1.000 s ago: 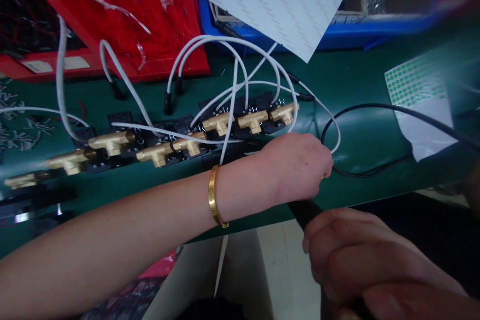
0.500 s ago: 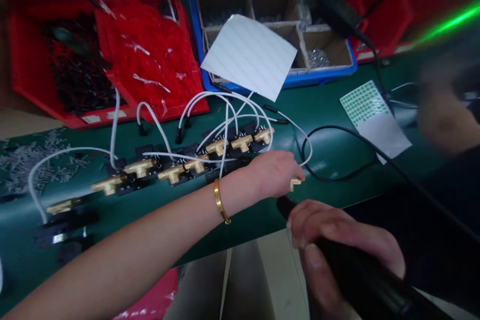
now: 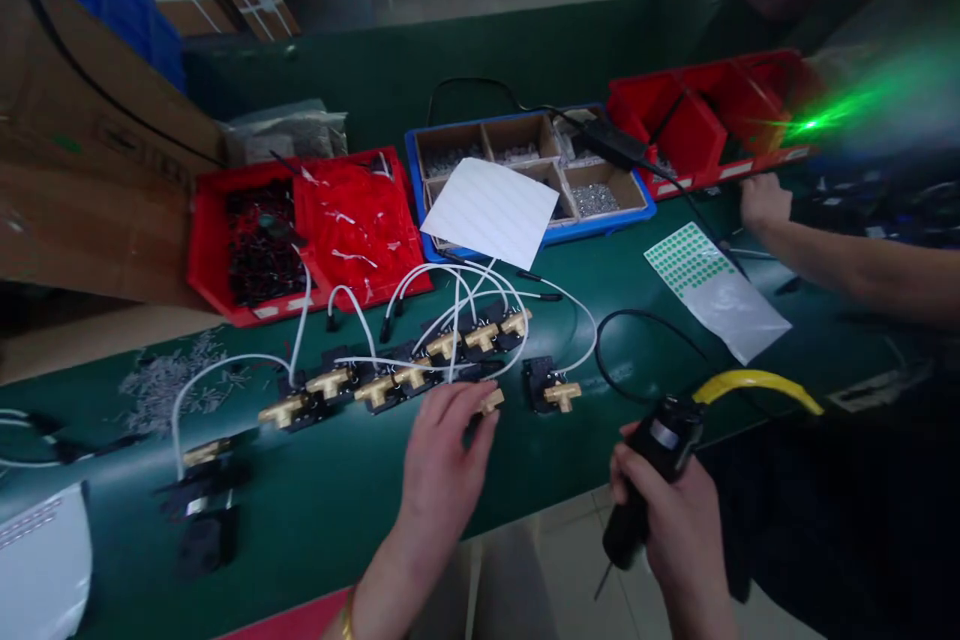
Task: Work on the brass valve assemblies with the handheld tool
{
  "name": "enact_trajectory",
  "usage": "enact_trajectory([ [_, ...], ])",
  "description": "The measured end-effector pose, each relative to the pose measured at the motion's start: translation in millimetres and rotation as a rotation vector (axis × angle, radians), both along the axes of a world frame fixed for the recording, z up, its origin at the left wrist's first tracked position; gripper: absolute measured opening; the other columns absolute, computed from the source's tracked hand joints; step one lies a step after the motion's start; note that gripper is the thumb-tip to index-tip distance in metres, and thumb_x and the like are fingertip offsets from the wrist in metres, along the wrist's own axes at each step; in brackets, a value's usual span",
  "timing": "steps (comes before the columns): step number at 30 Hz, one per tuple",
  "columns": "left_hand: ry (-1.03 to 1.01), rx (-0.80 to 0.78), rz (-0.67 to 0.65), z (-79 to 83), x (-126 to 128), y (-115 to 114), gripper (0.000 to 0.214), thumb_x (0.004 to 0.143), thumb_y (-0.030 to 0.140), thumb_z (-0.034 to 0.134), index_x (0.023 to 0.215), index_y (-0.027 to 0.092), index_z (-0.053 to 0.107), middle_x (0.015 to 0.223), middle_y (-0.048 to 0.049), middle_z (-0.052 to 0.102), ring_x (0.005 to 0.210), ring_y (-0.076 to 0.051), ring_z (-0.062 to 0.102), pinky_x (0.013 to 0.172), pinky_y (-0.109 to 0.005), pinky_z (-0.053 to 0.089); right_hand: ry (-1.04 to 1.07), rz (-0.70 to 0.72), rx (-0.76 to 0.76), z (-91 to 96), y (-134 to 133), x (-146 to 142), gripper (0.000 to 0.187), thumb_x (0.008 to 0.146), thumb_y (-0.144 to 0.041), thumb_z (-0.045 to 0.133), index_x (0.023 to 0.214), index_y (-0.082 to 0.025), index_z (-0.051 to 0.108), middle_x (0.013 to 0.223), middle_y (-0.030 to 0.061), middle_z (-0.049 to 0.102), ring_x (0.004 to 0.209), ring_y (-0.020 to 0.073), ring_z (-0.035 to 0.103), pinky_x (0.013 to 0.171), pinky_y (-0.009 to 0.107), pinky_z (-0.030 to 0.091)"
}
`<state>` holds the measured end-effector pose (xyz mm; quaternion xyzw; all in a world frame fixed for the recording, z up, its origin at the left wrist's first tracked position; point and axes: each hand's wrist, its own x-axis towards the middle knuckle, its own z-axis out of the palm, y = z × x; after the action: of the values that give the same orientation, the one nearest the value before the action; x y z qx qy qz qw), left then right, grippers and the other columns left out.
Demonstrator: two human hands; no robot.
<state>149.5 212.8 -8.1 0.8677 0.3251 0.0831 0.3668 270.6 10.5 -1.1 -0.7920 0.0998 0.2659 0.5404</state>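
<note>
My left hand (image 3: 442,465) reaches over the green bench, thumb and fingers closed around a brass tee fitting (image 3: 491,402); the part beneath is mostly hidden by the hand. To its right lies a separate black unit with another brass tee (image 3: 562,395) and a white cable. A row of similar units with brass tees (image 3: 375,390) and looping white cables runs leftward from the hand. In my right hand (image 3: 679,510) is a black electric screwdriver (image 3: 651,480), its thin bit pointing down past the bench's near edge.
Behind are red bins (image 3: 360,240) of small parts and a blue compartment tray (image 3: 615,230) with a white sheet (image 3: 491,210) across it. A green-dot sticker sheet (image 3: 712,285) lies right. A co-worker's arm (image 3: 840,250) reaches in. Loose small pieces (image 3: 176,385) are scattered left.
My left hand has moved left, off the unit that now lies apart, to another brass tee. The screwdriver has swung from pointing at the bench to pointing down. The view has tilted up.
</note>
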Motion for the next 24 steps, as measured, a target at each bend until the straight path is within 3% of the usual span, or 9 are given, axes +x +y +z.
enact_trajectory([
  [2, -0.016, 0.081, 0.294, -14.8, -40, 2, 0.031, 0.095, 0.047, 0.061, 0.114, 0.023, 0.065, 0.112, -0.0095, 0.065, 0.105, -0.030, 0.064, 0.096, -0.051, 0.056, 0.027, 0.028, -0.006, -9.0, 1, 7, 0.048, 0.073, -0.051, 0.079, 0.102, -0.017, 0.061, 0.069, 0.0019, 0.068, 0.050, 0.0144, 0.054, 0.052, 0.027, 0.043],
  [5, 0.070, 0.004, 0.427, -42.2, -82, 12, 0.060, 0.079, 0.060, 0.075, 0.121, 0.020, 0.062, 0.113, -0.0106, 0.062, 0.108, -0.036, 0.062, 0.094, -0.059, 0.056, 0.043, 0.060, -0.049, -21.1, 9, 16, 0.047, 0.073, -0.051, 0.078, 0.102, -0.016, 0.065, 0.057, -0.0005, 0.062, 0.048, 0.0151, 0.053, 0.051, 0.025, 0.041],
  [7, 0.097, -0.088, 0.351, -56.2, -91, 19, 0.066, 0.076, 0.050, 0.079, 0.132, 0.022, 0.057, 0.128, -0.0110, 0.059, 0.123, -0.036, 0.057, 0.106, -0.062, 0.049, 0.053, 0.080, -0.090, -28.0, 18, 20, 0.048, 0.073, -0.049, 0.077, 0.105, -0.015, 0.067, 0.050, -0.0016, 0.059, 0.047, 0.0162, 0.054, 0.050, 0.025, 0.041],
  [10, 0.085, -0.163, 0.197, -66.0, -84, 25, 0.075, 0.073, 0.028, 0.082, 0.142, 0.028, 0.051, 0.146, -0.0080, 0.050, 0.139, -0.033, 0.047, 0.119, -0.058, 0.038, 0.060, 0.098, -0.125, -36.4, 31, 25, 0.052, 0.071, -0.049, 0.076, 0.108, -0.013, 0.066, 0.049, -0.0007, 0.060, 0.045, 0.0175, 0.055, 0.049, 0.025, 0.041],
  [14, 0.047, -0.142, 0.160, -69.5, -70, 24, 0.077, 0.071, 0.013, 0.081, 0.141, 0.033, 0.054, 0.149, -0.0057, 0.044, 0.140, -0.031, 0.047, 0.119, -0.053, 0.041, 0.072, 0.129, -0.127, -42.4, 46, 29, 0.055, 0.067, -0.048, 0.076, 0.108, -0.013, 0.065, 0.053, 0.0001, 0.062, 0.044, 0.0182, 0.055, 0.046, 0.026, 0.042],
  [18, 0.027, -0.146, 0.159, -74.4, -67, 19, 0.069, 0.073, 0.004, 0.074, 0.133, 0.035, 0.062, 0.138, -0.0047, 0.047, 0.130, -0.028, 0.054, 0.114, -0.049, 0.048, 0.066, 0.146, -0.119, -45.5, 57, 26, 0.049, 0.068, -0.049, 0.075, 0.101, -0.015, 0.064, 0.052, -0.0001, 0.062, 0.044, 0.0185, 0.056, 0.046, 0.026, 0.043],
  [24, 0.026, -0.181, 0.121, -73.9, -56, 16, 0.079, 0.075, -0.003, 0.065, 0.142, 0.036, 0.055, 0.144, -0.0038, 0.049, 0.135, -0.025, 0.051, 0.117, -0.046, 0.044, 0.056, 0.212, -0.116, -54.5, 69, 14, 0.041, 0.073, -0.052, 0.073, 0.092, -0.017, 0.061, 0.048, -0.0004, 0.060, 0.045, 0.0182, 0.056, 0.049, 0.026, 0.040],
])
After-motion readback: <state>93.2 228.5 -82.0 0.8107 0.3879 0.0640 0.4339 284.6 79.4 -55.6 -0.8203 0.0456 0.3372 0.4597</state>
